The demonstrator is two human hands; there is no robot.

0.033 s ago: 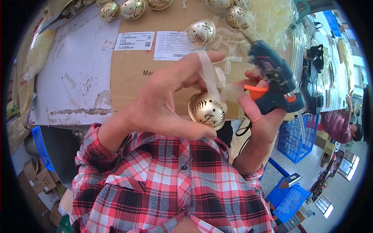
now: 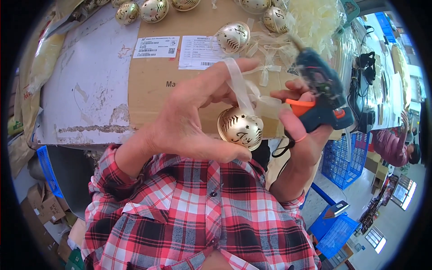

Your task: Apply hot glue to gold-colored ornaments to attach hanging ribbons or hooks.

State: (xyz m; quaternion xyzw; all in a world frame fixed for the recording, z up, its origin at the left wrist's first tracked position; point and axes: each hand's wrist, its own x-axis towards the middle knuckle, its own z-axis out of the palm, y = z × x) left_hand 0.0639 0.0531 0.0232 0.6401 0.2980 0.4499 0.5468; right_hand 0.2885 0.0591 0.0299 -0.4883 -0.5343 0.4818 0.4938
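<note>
Gold bell (image 2: 240, 128): from here I see the left hand (image 2: 184, 121) gripping it, the right hand (image 2: 310, 123) gripping a glue gun (image 2: 320, 81). Beneath both lies cardboard (image 2: 150, 101) on a white bench (image 2: 85, 90), its near edge under the left wrist. Bench top stretches left of that hand; bells (image 2: 154, 11) sit beyond it; a blue crate (image 2: 344, 159) stands past the right hand.

a white table (image 2: 85, 81) (chipped near its front edge) carries brown cardboard (image 2: 150, 101), on which gold ornaments (image 2: 233, 37) and pale ribbon bows (image 2: 267, 68) lie
</note>
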